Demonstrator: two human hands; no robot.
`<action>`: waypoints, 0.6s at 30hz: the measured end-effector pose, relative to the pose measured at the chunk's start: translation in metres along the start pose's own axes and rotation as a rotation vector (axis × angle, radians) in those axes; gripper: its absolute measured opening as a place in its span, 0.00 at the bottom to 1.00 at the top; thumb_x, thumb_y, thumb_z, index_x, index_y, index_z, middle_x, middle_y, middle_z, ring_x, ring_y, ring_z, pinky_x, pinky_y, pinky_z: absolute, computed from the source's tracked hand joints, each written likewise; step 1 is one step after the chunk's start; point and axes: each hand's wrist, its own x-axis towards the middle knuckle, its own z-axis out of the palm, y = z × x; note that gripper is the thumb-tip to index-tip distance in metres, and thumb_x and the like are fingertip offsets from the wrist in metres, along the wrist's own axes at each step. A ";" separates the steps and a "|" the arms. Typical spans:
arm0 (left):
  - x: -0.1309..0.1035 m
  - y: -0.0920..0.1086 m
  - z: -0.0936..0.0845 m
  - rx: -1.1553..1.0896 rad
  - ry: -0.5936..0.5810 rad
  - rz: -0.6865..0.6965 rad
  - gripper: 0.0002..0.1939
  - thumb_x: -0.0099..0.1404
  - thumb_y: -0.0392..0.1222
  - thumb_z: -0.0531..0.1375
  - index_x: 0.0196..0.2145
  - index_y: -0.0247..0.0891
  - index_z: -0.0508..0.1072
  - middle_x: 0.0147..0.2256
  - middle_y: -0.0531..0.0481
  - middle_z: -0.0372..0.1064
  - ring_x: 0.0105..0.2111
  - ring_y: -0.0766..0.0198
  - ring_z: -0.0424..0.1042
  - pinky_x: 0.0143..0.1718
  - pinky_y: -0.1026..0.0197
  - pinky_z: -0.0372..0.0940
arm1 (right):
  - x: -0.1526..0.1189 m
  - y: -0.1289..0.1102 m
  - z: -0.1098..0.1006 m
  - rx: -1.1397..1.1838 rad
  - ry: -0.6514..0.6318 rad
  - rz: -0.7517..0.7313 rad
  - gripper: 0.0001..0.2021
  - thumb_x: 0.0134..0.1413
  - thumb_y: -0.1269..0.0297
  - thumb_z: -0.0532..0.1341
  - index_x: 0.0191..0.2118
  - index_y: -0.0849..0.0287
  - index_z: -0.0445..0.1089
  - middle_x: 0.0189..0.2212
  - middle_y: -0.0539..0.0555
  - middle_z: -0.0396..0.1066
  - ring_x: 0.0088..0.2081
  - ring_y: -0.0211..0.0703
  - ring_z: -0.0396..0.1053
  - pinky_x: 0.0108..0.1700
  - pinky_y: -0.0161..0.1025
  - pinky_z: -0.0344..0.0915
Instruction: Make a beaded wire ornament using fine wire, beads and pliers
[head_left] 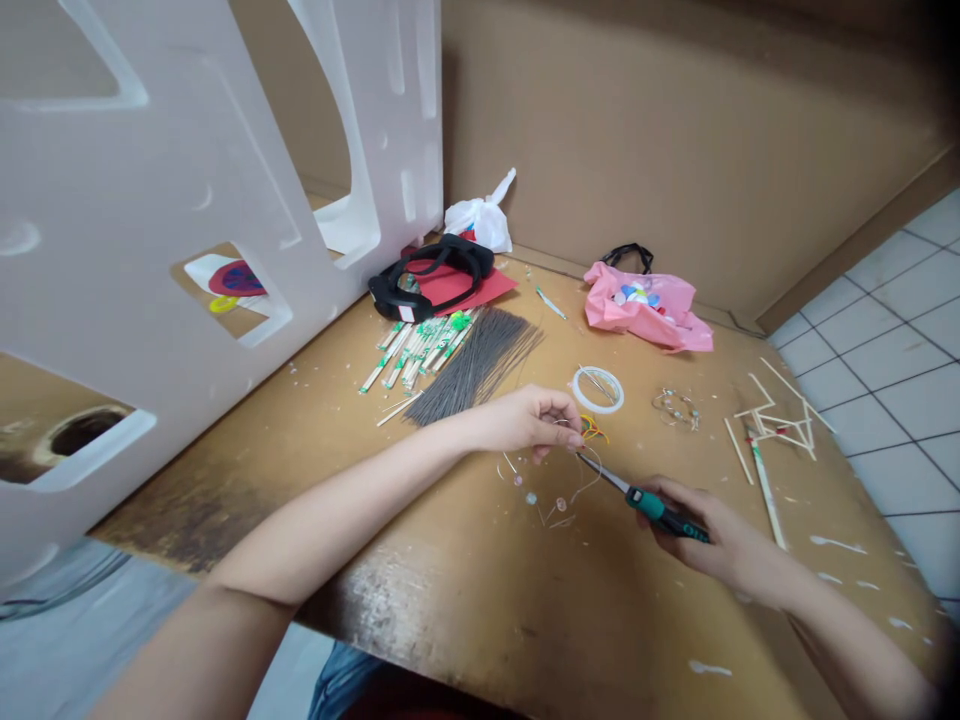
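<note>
Here, over stained tabletop [525,610] by tiles [911,370], hands [546,422] [701,530] tight on beaded strand [561,504] (left) and tool [651,506] (right).

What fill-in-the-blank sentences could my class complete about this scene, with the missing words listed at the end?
The hand gripping the green-and-black tool is the person's ____ one.
The open plastic bag near the back of the table is ____ in colour.
The black headgear rests partly on a ____ sheet.

Missing words: right; pink; red.
</note>
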 end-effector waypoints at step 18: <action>0.001 -0.001 -0.002 -0.032 0.030 -0.006 0.07 0.57 0.39 0.61 0.29 0.33 0.66 0.25 0.55 0.66 0.18 0.77 0.61 0.19 0.70 0.61 | 0.007 0.013 0.007 0.201 -0.073 -0.004 0.13 0.48 0.67 0.56 0.43 0.59 0.64 0.33 0.52 0.67 0.34 0.42 0.64 0.35 0.38 0.62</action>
